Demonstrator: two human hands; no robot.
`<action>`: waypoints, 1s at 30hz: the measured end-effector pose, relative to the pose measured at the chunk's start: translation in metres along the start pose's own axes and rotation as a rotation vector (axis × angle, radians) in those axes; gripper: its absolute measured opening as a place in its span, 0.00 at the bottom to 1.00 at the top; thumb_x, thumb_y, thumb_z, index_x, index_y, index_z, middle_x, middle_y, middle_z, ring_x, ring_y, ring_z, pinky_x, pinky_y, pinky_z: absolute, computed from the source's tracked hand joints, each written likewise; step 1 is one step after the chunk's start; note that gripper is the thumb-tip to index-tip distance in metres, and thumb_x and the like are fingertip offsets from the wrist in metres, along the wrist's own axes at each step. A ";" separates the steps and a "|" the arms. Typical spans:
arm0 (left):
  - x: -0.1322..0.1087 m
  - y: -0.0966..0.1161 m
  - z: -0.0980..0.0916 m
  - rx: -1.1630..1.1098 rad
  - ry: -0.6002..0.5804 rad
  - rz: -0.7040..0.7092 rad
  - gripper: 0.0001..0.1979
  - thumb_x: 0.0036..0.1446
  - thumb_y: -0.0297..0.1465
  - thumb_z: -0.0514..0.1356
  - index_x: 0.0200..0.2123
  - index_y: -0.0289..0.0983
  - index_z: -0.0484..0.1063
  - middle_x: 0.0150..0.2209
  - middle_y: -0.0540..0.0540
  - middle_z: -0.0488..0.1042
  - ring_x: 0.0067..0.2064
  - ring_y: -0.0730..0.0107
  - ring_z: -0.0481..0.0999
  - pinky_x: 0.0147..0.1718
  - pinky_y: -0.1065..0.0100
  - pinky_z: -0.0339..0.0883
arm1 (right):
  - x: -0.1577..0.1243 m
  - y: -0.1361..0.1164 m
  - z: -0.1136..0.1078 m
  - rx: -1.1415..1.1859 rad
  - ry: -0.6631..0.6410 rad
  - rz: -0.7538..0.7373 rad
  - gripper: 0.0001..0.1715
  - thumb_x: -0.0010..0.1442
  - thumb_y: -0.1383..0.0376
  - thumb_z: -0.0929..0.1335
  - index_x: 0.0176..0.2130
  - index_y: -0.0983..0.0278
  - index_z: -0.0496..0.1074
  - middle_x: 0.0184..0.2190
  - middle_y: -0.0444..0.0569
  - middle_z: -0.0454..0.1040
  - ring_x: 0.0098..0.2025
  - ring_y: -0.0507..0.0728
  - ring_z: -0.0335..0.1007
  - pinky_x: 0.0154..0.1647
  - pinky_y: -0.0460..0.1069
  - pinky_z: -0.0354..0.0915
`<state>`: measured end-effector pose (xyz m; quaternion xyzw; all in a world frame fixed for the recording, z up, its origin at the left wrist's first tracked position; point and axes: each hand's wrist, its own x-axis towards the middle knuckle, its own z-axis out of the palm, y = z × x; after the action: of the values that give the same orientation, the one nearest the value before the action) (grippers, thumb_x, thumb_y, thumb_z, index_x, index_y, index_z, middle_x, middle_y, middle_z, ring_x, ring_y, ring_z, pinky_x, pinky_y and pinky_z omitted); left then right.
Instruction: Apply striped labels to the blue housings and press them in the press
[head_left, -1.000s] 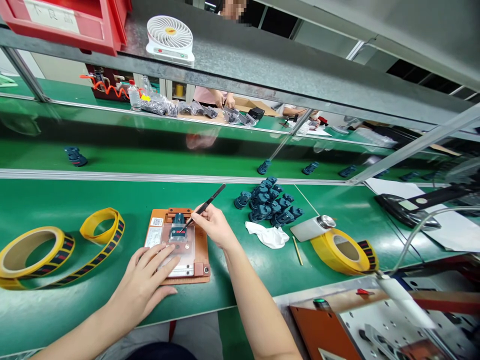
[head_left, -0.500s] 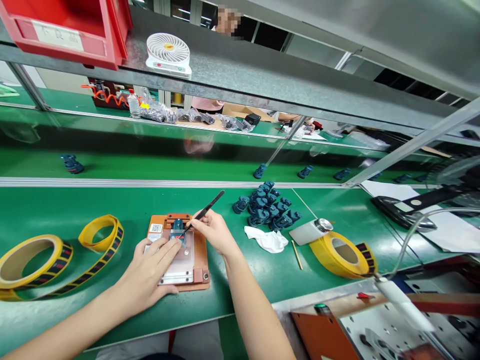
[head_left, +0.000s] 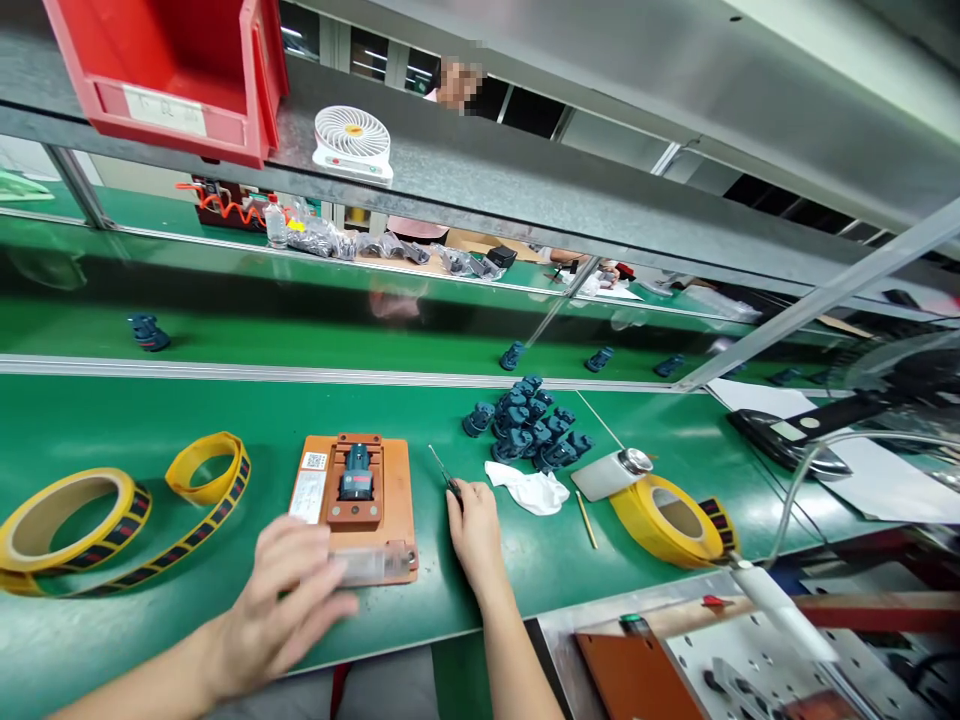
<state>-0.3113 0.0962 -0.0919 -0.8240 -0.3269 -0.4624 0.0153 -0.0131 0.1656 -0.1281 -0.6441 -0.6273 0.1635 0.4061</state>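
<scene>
An orange-brown fixture (head_left: 395, 495) lies on the green mat with a dark blue part (head_left: 356, 472) seated in its middle. My left hand (head_left: 289, 600), blurred by motion, grips a clear plastic cover plate (head_left: 360, 567) at the fixture's near edge. To the right of the fixture rests my right hand (head_left: 474, 530), closed on black tweezers (head_left: 442, 473) whose tip points away from me.
A pile of dark blue parts (head_left: 529, 422) lies behind a white cloth (head_left: 531, 490). Yellow tape rolls sit at left (head_left: 71, 515) and right (head_left: 671, 515). More parts ride the conveyor (head_left: 300, 340). A red bin (head_left: 169, 75) and a white fan (head_left: 352, 145) stand on the shelf. Another person works across the line.
My left hand slid the clear cover off the part toward me. The right hand moved the tweezers away from the part and down to the mat at the fixture's right.
</scene>
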 end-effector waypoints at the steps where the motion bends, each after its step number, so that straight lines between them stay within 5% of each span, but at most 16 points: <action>1: -0.014 0.008 -0.003 -0.038 -0.012 0.072 0.33 0.59 0.22 0.64 0.66 0.46 0.62 0.43 0.44 0.77 0.53 0.56 0.76 0.61 0.47 0.66 | -0.004 0.002 0.000 -0.031 0.016 0.001 0.24 0.66 0.51 0.60 0.45 0.63 0.75 0.38 0.59 0.68 0.43 0.70 0.62 0.48 0.66 0.61; 4: -0.051 0.027 -0.007 -0.104 -0.167 0.178 0.23 0.62 0.17 0.56 0.58 0.39 0.71 0.40 0.45 0.82 0.50 0.61 0.79 0.66 0.51 0.61 | -0.007 -0.010 -0.002 -0.068 0.014 -0.067 0.24 0.69 0.53 0.60 0.52 0.62 0.75 0.43 0.59 0.66 0.48 0.70 0.60 0.53 0.67 0.59; 6: -0.062 0.032 -0.005 -0.091 -0.219 0.199 0.21 0.62 0.17 0.55 0.56 0.37 0.73 0.43 0.45 0.83 0.52 0.61 0.78 0.68 0.49 0.55 | -0.003 -0.029 -0.001 0.016 -0.136 -0.205 0.21 0.71 0.56 0.60 0.57 0.55 0.73 0.49 0.56 0.65 0.54 0.67 0.58 0.58 0.64 0.58; 9: -0.058 0.029 -0.003 -0.003 -0.240 0.084 0.24 0.62 0.21 0.59 0.60 0.40 0.70 0.53 0.43 0.79 0.61 0.55 0.72 0.69 0.40 0.47 | 0.006 -0.056 0.008 0.196 -0.461 -0.387 0.20 0.73 0.58 0.60 0.59 0.46 0.71 0.55 0.49 0.61 0.60 0.62 0.54 0.64 0.60 0.53; 12: -0.045 0.024 -0.003 0.099 -0.305 -0.097 0.29 0.63 0.26 0.60 0.67 0.39 0.61 0.64 0.40 0.69 0.68 0.51 0.61 0.70 0.42 0.41 | 0.016 -0.064 0.023 0.234 -0.608 -0.423 0.18 0.73 0.59 0.62 0.59 0.45 0.71 0.56 0.48 0.59 0.61 0.61 0.53 0.67 0.60 0.49; 19: -0.041 0.023 -0.001 0.068 -0.360 -0.156 0.32 0.63 0.27 0.57 0.70 0.36 0.55 0.67 0.41 0.64 0.70 0.53 0.57 0.70 0.52 0.43 | 0.032 -0.057 0.045 0.213 -0.597 -0.378 0.18 0.73 0.61 0.63 0.57 0.44 0.73 0.54 0.48 0.58 0.59 0.60 0.54 0.66 0.58 0.51; 26: -0.044 0.016 0.008 0.092 -0.259 -0.095 0.33 0.60 0.27 0.59 0.68 0.36 0.58 0.64 0.40 0.69 0.68 0.56 0.60 0.70 0.53 0.38 | 0.029 -0.063 0.046 0.271 -0.664 -0.410 0.15 0.73 0.59 0.64 0.54 0.46 0.75 0.54 0.48 0.58 0.61 0.60 0.53 0.67 0.59 0.49; 30: -0.038 0.013 0.006 0.097 -0.193 -0.097 0.30 0.61 0.29 0.59 0.66 0.40 0.61 0.61 0.40 0.72 0.64 0.55 0.67 0.70 0.47 0.38 | 0.033 -0.072 0.055 0.198 -0.433 -0.320 0.16 0.71 0.64 0.66 0.56 0.52 0.73 0.48 0.49 0.62 0.56 0.59 0.58 0.62 0.58 0.55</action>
<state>-0.3126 0.0680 -0.1209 -0.8462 -0.3884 -0.3649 0.0013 -0.0956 0.2055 -0.0997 -0.4444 -0.7739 0.2915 0.3444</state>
